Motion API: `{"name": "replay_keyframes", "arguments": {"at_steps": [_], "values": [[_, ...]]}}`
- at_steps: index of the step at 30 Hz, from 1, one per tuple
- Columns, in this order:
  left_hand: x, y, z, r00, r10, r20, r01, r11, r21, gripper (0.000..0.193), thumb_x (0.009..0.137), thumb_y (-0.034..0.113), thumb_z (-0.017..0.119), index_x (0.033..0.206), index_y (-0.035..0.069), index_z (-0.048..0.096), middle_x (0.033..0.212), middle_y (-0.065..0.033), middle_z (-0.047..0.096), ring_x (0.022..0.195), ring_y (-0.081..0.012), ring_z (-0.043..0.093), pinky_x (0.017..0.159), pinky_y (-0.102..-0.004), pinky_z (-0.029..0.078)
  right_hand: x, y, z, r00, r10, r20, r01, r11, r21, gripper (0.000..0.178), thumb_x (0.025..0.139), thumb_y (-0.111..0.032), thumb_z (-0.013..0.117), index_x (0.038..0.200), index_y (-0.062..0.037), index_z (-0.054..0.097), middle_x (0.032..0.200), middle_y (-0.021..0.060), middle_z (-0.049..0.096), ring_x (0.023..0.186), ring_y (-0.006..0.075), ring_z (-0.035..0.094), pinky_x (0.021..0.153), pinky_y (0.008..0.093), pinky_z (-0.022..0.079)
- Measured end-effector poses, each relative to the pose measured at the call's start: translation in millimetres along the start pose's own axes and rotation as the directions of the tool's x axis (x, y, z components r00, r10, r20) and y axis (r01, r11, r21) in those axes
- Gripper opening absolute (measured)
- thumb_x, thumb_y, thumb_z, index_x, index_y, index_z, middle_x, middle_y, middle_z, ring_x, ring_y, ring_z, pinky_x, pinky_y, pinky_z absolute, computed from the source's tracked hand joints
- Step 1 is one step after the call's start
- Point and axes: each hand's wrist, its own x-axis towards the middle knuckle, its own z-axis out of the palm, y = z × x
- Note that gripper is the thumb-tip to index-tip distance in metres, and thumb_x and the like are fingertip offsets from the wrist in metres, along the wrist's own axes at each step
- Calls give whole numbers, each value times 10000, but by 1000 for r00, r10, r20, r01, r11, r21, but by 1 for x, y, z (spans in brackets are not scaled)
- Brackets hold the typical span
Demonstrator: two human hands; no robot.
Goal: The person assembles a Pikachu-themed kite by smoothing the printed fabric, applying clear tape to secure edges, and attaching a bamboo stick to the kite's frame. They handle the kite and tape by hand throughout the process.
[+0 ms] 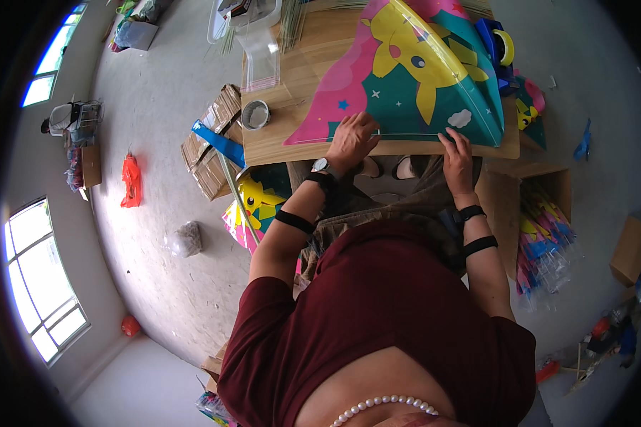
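A triangular printed kite (pixel 399 99) in pink, green and yellow, with a cartoon figure on it, lies across the wooden table. A thin white rod (pixel 409 134) runs along its near edge. My left hand (pixel 354 139) rests there with its fingers curled down onto the rod. Further right, my right hand (pixel 457 156) has its fingertips bent over the same edge, pinching at the rod. The undersides of the fingers on both hands are hidden. The kite's right side is lifted into a fold.
A blue tape dispenser (pixel 504 53) stands at the table's right. At left are a roll of tape (pixel 256 114) and a clear plastic sleeve (pixel 262 60); thin sticks (pixel 292 25) lie behind. Cardboard (pixel 214 156) and an open box (pixel 502 206) flank my legs.
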Motion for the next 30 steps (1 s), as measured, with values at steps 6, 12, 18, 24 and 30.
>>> {"name": "replay_keyframes", "arguments": {"at_steps": [6,12,18,24,30], "values": [[-1,-3,-4,1000,25,8,-26,999,21,222,831,154,764,1028,91,684,1057,-81,622,997,-301,637,872,-431,489,0,0,-1,1000,-3,4,3,1000,-17,377,880,83,621,1228,-52,674,1334,95,575,1250,321,546,1060,435,487],[-4,-8,-8,1000,29,-2,-29,999,27,224,828,148,766,1030,90,686,1048,-79,625,993,-299,639,871,-430,490,0,-1,-1,1000,-3,-2,3,1000,-9,374,880,85,621,1226,-51,673,1330,98,577,1245,323,549,1058,436,488],[-7,-10,-7,1000,-2,15,2,1000,31,226,836,155,764,1037,91,683,1048,-77,619,1011,-299,634,881,-432,491,1,0,-1,1000,-1,4,1,1000,-1,377,879,93,618,1224,-50,672,1330,98,577,1251,325,546,1059,437,487],[-14,-11,-6,998,-41,-50,43,998,44,283,851,163,752,1112,101,663,1073,-89,619,1051,-317,621,918,-444,474,1,-2,-1,1000,-12,3,12,1000,-7,393,890,95,604,1247,-56,668,1346,99,572,1256,328,540,1057,441,480],[-53,-8,-21,931,-261,-256,289,954,79,326,894,103,678,1217,77,645,1191,-130,621,1138,-347,585,976,-472,452,1,-1,-1,1000,-15,23,15,1000,-4,418,886,98,603,1265,-68,662,1355,95,567,1259,329,536,1063,438,474]]}}
